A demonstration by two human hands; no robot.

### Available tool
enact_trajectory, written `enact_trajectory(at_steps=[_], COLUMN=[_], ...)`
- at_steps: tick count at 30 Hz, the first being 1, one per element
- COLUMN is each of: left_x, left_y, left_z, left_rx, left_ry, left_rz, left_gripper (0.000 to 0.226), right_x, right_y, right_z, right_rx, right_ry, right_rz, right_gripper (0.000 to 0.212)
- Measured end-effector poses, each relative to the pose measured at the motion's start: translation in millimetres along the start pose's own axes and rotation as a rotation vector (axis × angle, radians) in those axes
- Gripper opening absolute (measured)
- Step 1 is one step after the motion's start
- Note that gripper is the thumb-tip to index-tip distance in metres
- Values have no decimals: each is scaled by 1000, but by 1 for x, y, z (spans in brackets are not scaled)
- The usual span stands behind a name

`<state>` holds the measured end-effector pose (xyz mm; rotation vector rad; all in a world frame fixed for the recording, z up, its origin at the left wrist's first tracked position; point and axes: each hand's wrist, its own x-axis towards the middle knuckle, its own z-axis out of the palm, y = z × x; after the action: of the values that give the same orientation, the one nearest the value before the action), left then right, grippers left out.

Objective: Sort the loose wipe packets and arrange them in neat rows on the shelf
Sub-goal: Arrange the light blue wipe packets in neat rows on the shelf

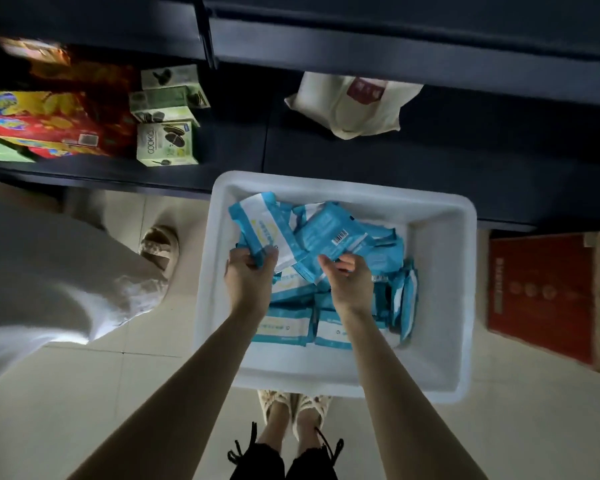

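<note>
A white plastic bin (440,306) stands on the floor in front of the dark shelf (326,157). Several blue-and-white wipe packets (361,306) lie jumbled inside it. My left hand (248,275) grips one packet (264,223) by its lower edge, white stripe facing up. My right hand (349,277) pinches a second packet (329,233) whose barcode side faces up. Both packets are raised a little above the pile.
Green cookie boxes (167,143) and red-and-yellow snack boxes (39,123) fill the shelf's left part. A cream cloth bag (347,105) lies at the shelf's back. A red carton (541,296) sits on the floor to the right. Another person in white stands at left.
</note>
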<state>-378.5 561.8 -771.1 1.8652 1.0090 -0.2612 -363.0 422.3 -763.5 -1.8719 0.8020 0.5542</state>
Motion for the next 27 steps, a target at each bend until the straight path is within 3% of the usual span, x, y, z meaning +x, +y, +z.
enact_trajectory(at_steps=[5, 10, 14, 21, 23, 27], left_x=[15, 8, -17, -89, -113, -161], left_y=[-1, 1, 6, 50, 65, 99], left_z=[11, 3, -13, -44, -52, -60], left_rx=[-187, -238, -297, -640, -695, -737], left_ry=[7, -24, -45, -215, -289, -358], left_rz=[-152, -94, -71, -224, -237, -184], left_gripper=[41, 17, 24, 6, 18, 27], right_x=[17, 13, -7, -62, -80, -117], right_y=[4, -3, -5, -20, -29, -47], right_z=[17, 7, -14, -66, -82, -119], right_rx=[110, 202, 299, 479, 541, 796], right_ry=[105, 87, 9, -47, -86, -250], right_rz=[61, 97, 160, 113, 90, 97], right_gripper=[32, 35, 18, 19, 8, 15])
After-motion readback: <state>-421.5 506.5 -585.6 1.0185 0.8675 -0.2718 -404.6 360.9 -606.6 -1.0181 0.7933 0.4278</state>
